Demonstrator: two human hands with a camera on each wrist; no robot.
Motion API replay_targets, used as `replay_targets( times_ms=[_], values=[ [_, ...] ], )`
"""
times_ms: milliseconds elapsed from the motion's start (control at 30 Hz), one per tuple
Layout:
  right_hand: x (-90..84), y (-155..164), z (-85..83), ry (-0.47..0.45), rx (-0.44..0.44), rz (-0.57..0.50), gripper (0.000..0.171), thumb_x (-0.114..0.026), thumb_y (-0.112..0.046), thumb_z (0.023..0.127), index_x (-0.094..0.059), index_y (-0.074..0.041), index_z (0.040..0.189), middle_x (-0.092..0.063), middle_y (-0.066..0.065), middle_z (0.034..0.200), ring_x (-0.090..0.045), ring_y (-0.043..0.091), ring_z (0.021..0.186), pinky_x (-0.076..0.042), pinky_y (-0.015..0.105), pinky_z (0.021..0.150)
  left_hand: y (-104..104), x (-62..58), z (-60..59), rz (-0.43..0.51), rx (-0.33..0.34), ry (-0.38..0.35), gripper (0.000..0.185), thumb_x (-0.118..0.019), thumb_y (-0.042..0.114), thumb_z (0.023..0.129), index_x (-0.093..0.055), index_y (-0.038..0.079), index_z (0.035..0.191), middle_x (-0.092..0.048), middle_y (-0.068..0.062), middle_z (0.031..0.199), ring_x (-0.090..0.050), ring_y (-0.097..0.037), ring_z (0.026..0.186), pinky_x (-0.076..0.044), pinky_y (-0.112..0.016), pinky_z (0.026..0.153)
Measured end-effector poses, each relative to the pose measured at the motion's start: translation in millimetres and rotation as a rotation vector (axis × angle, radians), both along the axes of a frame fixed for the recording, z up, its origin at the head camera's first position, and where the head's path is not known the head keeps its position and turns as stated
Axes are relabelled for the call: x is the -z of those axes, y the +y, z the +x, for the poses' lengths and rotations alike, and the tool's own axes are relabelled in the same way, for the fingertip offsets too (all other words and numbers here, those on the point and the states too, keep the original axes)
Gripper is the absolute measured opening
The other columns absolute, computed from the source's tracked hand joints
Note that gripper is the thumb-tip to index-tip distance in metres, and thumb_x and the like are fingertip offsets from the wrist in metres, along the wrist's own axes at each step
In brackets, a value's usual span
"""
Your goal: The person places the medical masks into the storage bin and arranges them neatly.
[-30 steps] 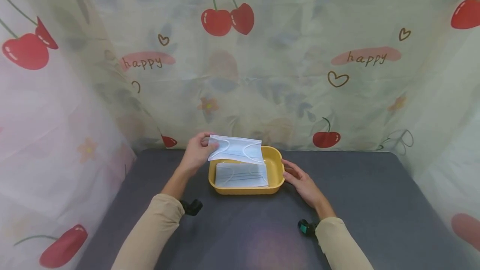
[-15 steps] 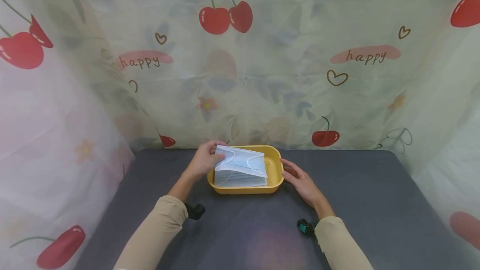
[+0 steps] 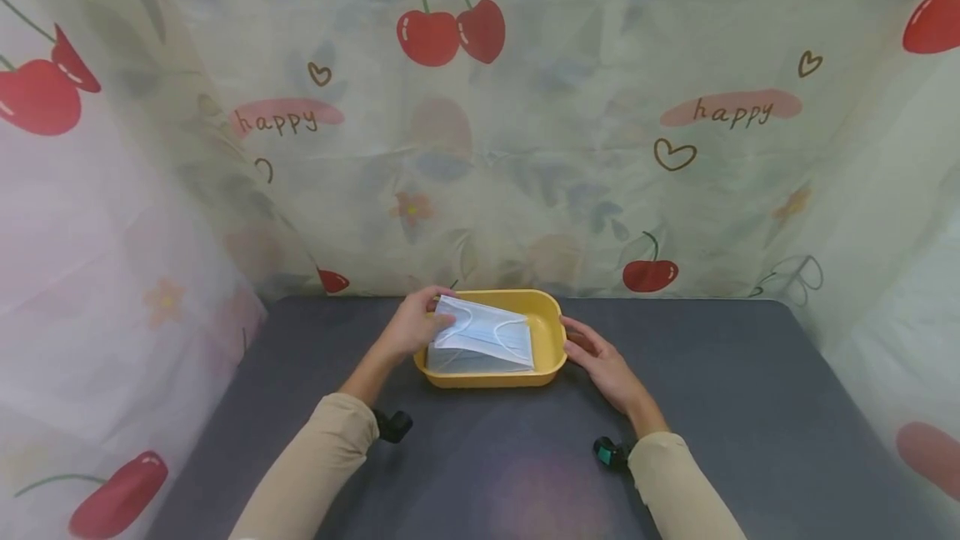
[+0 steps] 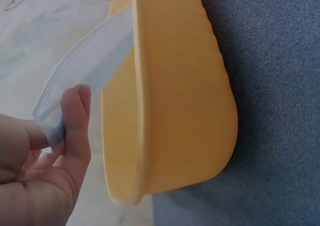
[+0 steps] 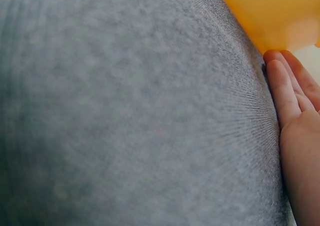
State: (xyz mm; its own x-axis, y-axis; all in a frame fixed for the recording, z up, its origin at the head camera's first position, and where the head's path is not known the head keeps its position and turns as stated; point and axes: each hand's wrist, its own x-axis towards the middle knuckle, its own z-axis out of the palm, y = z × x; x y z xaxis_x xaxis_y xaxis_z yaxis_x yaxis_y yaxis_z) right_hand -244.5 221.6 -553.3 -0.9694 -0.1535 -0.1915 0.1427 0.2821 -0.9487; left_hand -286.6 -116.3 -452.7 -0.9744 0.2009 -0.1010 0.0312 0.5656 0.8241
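The left hand (image 3: 411,325) pinches one short edge of a pale blue face mask (image 3: 486,332) and has brought it lower than a second ago, so its free end now rests on the stack of masks (image 3: 465,361) in the yellow tray (image 3: 551,347), nearly laid flat. The right hand (image 3: 603,361) lies open, straight fingers touching the tray's right wall on the grey table (image 3: 712,407)

The word "happy" twice on the cherry-print curtain (image 3: 480,148), left and right.
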Motion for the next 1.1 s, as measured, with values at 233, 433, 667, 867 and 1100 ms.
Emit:
replay_targets(
  times_ms=[233, 433, 667, 867, 1100],
  values=[
    [-3.7, -1, 2.3, 0.002, 0.004, 0.006, 0.057, -0.059, -0.048, 0.1, -0.04, -0.04, 0.154, -0.046, 0.009, 0.159, -0.047, 0.032, 0.144, -0.034, 0.059, 0.121, 3, 5.0, -1.2, -0.041, -0.014, -0.011, 0.035, -0.07, 0.014, 0.096, -0.064, 0.017, 0.13, -0.067, -0.013, 0.127, -0.065, -0.026, 0.11, -0.055, -0.038, 0.087],
    [-4.1, -1, 2.9, 0.006, 0.0, 0.009, 0.057, -0.059, -0.049, 0.1, -0.04, -0.04, 0.153, -0.046, 0.009, 0.159, -0.047, 0.032, 0.145, -0.034, 0.059, 0.121, 4, 8.5, -1.7, -0.198, 0.009, 0.042, 0.037, -0.069, 0.018, 0.096, -0.063, 0.018, 0.132, -0.067, -0.012, 0.133, -0.061, -0.031, 0.123, -0.052, -0.05, 0.1],
    [-2.1, 0, 1.0, 0.0, 0.002, 0.019, 0.056, -0.058, -0.051, 0.1, -0.041, -0.041, 0.152, -0.046, 0.008, 0.158, -0.046, 0.032, 0.146, -0.033, 0.058, 0.122, 9, 5.3, 2.2, -0.346, 0.038, 0.059, 0.048, -0.075, 0.014, 0.091, -0.059, 0.016, 0.136, -0.064, -0.012, 0.139, -0.058, -0.03, 0.13, -0.048, -0.05, 0.107],
    [-2.4, 0, 1.1, -0.007, 0.012, 0.029, 0.057, -0.059, -0.052, 0.099, -0.041, -0.042, 0.152, -0.046, 0.008, 0.158, -0.045, 0.032, 0.146, -0.033, 0.059, 0.121, 13, 2.3, 4.5, -0.372, 0.05, 0.066, 0.054, -0.079, 0.01, 0.087, -0.059, 0.015, 0.137, -0.062, -0.01, 0.141, -0.056, -0.029, 0.133, -0.047, -0.049, 0.111],
    [-2.4, 0, 0.6, -0.01, 0.013, 0.017, 0.055, -0.059, -0.049, 0.1, -0.042, -0.043, 0.151, -0.048, 0.007, 0.157, -0.047, 0.031, 0.145, -0.034, 0.058, 0.121, 14, 1.0, 6.6, -0.418, 0.045, 0.107, 0.057, -0.079, 0.007, 0.084, -0.06, 0.014, 0.137, -0.062, -0.01, 0.138, -0.056, -0.029, 0.131, -0.047, -0.049, 0.11]
  ],
)
